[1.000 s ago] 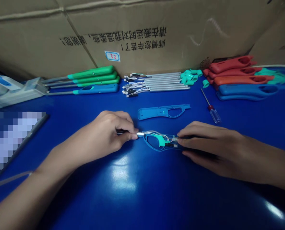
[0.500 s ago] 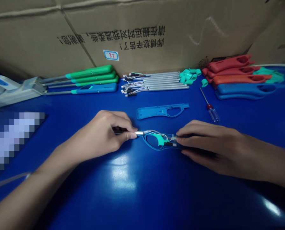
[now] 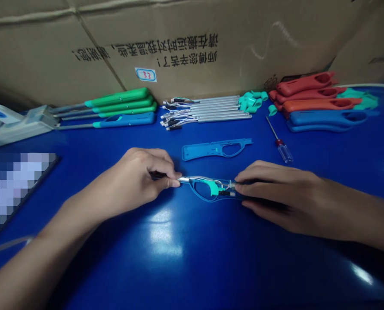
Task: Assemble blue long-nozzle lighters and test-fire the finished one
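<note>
Glossy blue workbench (image 3: 114, 275): plastic handle shells (image 3: 216, 149), wired metal tubes (image 3: 208, 111), screwdriver (image 3: 283, 150).

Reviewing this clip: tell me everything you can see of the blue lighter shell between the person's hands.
The long blue plastic lighter shell lies on the blue tabletop, open side up. It has a loop-shaped finger opening, and inside sit a teal trigger and thin white wires. A short metal tube sticks out of its left end, pinched by the left hand. The right hand covers its other end.

Clear-handled screwdriver (image 3: 284, 151) on blue workbench (image 3: 192, 271)
</note>
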A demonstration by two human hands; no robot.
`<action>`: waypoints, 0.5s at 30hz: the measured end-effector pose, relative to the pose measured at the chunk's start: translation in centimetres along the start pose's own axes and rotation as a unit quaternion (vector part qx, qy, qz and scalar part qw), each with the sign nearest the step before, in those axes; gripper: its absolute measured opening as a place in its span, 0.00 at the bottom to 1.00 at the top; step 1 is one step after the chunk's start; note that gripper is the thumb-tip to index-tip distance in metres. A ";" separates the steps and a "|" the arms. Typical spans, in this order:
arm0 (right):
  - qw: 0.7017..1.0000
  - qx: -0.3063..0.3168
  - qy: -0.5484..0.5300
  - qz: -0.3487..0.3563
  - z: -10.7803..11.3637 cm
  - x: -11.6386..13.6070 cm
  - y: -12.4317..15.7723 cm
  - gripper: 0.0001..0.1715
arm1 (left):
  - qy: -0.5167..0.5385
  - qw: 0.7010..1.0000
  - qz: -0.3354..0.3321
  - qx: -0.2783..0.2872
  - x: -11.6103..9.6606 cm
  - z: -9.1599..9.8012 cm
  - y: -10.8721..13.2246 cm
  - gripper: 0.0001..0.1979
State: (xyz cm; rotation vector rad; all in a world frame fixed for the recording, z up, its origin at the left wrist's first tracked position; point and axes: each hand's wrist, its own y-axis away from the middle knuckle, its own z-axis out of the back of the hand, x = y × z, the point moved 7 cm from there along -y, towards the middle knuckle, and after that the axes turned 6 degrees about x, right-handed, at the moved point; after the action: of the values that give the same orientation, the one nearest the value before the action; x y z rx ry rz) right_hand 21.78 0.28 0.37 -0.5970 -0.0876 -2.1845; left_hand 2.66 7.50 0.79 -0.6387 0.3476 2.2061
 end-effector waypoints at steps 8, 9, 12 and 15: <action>1.000 0.006 0.002 -0.005 0.1 0.2 -0.1 0.11 | 0.021 0.999 0.031 -0.007 0.6 0.1 0.0 0.05; 1.000 0.008 0.002 -0.004 0.1 0.2 -0.1 0.11 | 0.028 0.999 0.035 -0.005 0.7 0.0 -0.1 0.05; 1.000 0.011 -0.006 -0.005 0.1 0.1 -0.1 0.12 | 0.040 0.998 0.037 0.005 0.9 -0.1 -0.1 0.05; 1.000 0.014 -0.011 -0.011 0.0 -0.1 0.0 0.12 | 0.027 0.999 0.026 0.011 0.5 -0.1 0.0 0.06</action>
State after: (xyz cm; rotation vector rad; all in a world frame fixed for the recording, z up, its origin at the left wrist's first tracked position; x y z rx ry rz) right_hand 21.80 0.35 0.30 -0.6060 -0.1368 -2.1946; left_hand 2.43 7.79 0.42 -0.6845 0.4203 2.2334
